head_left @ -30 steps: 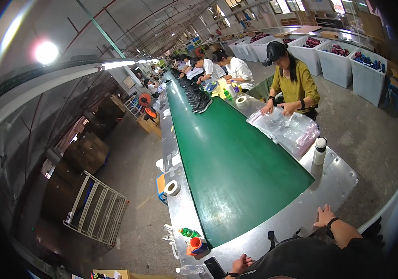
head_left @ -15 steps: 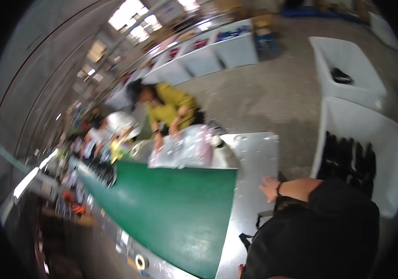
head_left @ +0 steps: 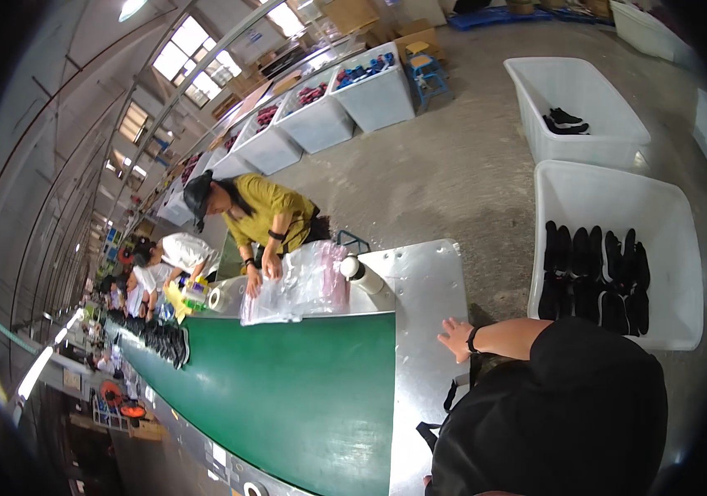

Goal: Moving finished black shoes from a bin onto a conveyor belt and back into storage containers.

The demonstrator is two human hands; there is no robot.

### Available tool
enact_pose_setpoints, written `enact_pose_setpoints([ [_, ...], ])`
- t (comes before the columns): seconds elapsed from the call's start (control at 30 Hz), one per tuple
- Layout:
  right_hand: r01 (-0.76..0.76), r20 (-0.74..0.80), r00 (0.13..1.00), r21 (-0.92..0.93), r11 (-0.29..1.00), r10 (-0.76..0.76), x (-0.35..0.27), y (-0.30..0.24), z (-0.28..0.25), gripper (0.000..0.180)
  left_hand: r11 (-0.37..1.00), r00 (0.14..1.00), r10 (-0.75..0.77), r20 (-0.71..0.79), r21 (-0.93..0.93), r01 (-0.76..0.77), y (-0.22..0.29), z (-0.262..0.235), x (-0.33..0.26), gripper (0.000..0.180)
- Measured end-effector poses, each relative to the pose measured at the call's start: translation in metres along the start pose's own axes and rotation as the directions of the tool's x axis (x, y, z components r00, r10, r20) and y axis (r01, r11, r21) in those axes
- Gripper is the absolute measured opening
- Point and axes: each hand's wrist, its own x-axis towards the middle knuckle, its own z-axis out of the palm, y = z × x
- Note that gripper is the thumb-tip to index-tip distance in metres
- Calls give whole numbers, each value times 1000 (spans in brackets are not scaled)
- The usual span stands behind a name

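My right hand [head_left: 455, 340], a dark band on its wrist, rests with fingers spread on the edge of the bare metal end plate [head_left: 429, 289]. It holds nothing. Only a sliver of my left hand [head_left: 427, 480] shows at the plate's lower edge beside my black shirt, and its fingers are hidden. Beyond the plate runs a green conveyor belt [head_left: 287, 397], with several black shoes [head_left: 163, 341] lined up at its far end. Across the belt, a co-worker in a yellow top has both hands on a stack of clear plastic bags [head_left: 304, 285].
A white cylinder [head_left: 366, 277] lies beside the bags. Behind my right arm stands a white tub [head_left: 676, 248] of black shoes, with another tub [head_left: 527, 99] beyond it. More filled bins [head_left: 378, 103] line the back. Other people work farther along the belt.
My view has turned, shifting the scene left, and is sharper now. My right hand stays on the metal plate. The co-worker's hands remain at the plastic bags.
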Motion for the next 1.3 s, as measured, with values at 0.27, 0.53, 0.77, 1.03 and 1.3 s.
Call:
enact_pose_setpoints([
  [0.27, 7, -41, 999, 9, 1000, -7, 1, 4, 6, 106, 865, 901, -123, -416, -490, -108, 6, -1, -14, 27],
  [0.53, -12, 51, 999, -14, 1000, 13, 1, 3, 2, 114, 746, 792, -484, -372, -649, 151, 81, 41, -35, 36],
  [0.77, -18, 77, 997, -47, 999, 22, 1, 0, -5, 117, 747, 783, -491, -382, -647, 152, 73, 40, -33, 36],
  [1.03, -35, 72, 997, -40, 999, 38, -1, 1, -2, 114, 726, 782, -493, -381, -676, 129, 77, 39, -32, 34],
  [1.3, -25, 66, 997, -17, 1000, 27, -4, 2, -5, 112, 737, 775, -494, -395, -663, 133, 81, 39, -32, 33],
])
